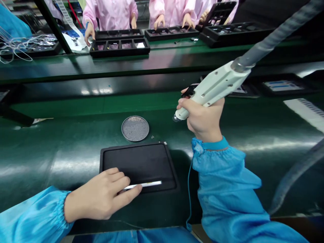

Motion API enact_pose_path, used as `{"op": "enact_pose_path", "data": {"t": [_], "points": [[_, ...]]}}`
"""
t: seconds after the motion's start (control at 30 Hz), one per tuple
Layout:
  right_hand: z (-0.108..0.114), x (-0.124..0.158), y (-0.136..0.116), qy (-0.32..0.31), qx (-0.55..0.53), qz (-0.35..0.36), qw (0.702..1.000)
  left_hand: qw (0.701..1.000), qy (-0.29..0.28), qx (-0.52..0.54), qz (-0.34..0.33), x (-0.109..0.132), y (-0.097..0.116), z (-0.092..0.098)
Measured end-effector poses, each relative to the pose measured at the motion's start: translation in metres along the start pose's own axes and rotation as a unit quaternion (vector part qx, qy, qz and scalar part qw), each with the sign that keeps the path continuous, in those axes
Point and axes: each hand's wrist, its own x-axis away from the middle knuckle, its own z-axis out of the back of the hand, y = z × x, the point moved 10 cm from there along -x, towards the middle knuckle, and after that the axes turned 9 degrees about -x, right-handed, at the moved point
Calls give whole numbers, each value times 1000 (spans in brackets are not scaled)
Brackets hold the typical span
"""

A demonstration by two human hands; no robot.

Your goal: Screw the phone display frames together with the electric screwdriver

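My left hand is closed around one end of a thin white bar, just over the near part of a black tray. The bar's other end sticks out to the right past my fingertips; its exact kind is unclear. In my right hand is a white air gun, gripped with the fingers wrapped around its body. Its metal nozzle points down and left, above the green bench and apart from the tray. A grey hose leads from its back end up to the right.
Beyond the tray lies a round, dimpled grey dish with tiny parts. Black frames and a white ruler-like strip lie to the right. Across the raised ledge, people in pink sleeves handle compartmented black trays. Tangled white cables sit far left.
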Motion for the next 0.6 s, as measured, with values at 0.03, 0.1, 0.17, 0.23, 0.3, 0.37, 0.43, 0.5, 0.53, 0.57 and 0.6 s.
{"op": "enact_pose_path", "data": {"t": [0.03,0.1,0.17,0.23,0.3,0.37,0.43,0.5,0.53,0.57,0.6], "points": [[0,0,0,-1,1,0,1000,1000,0,0,1,0,0,0],[0,0,0,-2,4,-3,1000,1000,-1,0,0,0,1,0],[0,0,1,-3,7,-8,1000,1000,-2,-1,-2,0,2,-1],[0,1,2,-2,10,-11,1000,1000,-3,-2,0,0,2,-1],[1,1,4,0,10,-14,1000,1000,-9,-6,1,1,1,-3],[2,1,5,0,9,-16,1000,1000,-19,-13,0,1,2,-5],[2,1,7,0,10,-18,1000,999,-32,-20,-4,1,3,-6],[2,2,8,-1,10,-18,1000,999,-47,-25,-6,-1,4,-8],[2,2,8,-1,8,-18,1000,998,-55,-25,-8,-3,5,-9],[2,2,8,-2,5,-19,1000,998,-62,-24,-10,-5,6,-9],[2,2,8,-2,3,-19,1000,997,-66,-24,-11,-6,6,-9]]}}
